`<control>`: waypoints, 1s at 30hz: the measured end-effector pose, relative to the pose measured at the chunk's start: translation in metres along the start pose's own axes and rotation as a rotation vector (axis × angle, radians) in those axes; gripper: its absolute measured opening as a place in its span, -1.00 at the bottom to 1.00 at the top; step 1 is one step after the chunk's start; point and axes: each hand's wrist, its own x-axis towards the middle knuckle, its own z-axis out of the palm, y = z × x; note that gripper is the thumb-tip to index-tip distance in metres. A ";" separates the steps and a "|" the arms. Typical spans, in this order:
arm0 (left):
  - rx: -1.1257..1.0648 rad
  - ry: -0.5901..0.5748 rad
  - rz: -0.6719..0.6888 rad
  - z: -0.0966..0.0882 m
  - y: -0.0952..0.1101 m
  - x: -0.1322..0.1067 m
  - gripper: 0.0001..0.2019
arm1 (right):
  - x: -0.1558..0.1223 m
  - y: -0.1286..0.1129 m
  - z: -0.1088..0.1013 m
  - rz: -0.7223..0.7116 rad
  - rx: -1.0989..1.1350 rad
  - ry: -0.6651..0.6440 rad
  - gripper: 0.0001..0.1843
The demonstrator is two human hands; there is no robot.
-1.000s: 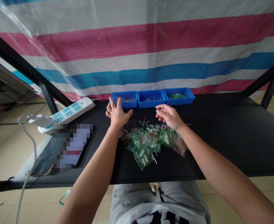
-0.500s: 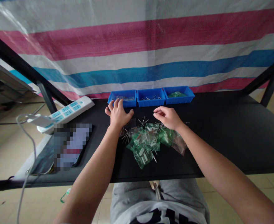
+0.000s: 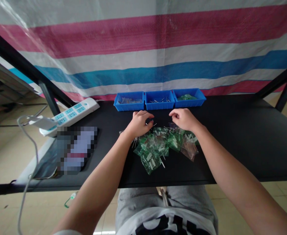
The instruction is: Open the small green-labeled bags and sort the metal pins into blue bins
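My left hand (image 3: 140, 124) is over the back of the pile, its thumb and index finger apart around some thin metal pins (image 3: 151, 124) resembling blind rivets. My right hand (image 3: 184, 119) is at the pile's back right edge with its fingers curled together; whatever they may hold is hidden. Below both hands lie several green plastic bags (image 3: 150, 161) with small white pieces inside. A clear bag (image 3: 189, 148) with a brownish tint lies at the right of the pile. More loose pins stick out around the bags, partly covered by my left hand.
Three blue bins stand in a row behind: the left bin (image 3: 129, 107) has clear bags, the middle bin (image 3: 159, 105) metal pins, the right bin (image 3: 190, 102) green bags. A power strip (image 3: 84, 112) and a blurred phone-like object (image 3: 78, 150) lie on the left of the black table (image 3: 243, 140).
My left hand has come from the left bin's front edge back and right to the pile, its fingers drawing closer together. My right hand has shifted slightly right.
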 end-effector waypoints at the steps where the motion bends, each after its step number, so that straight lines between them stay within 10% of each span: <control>1: -0.001 -0.019 0.016 0.001 0.000 0.000 -0.74 | 0.001 0.004 -0.002 0.020 -0.016 -0.016 -0.74; 30: 0.134 -0.161 -0.129 0.016 0.009 0.003 -0.80 | -0.007 -0.016 0.022 -0.248 -0.103 -0.130 -0.89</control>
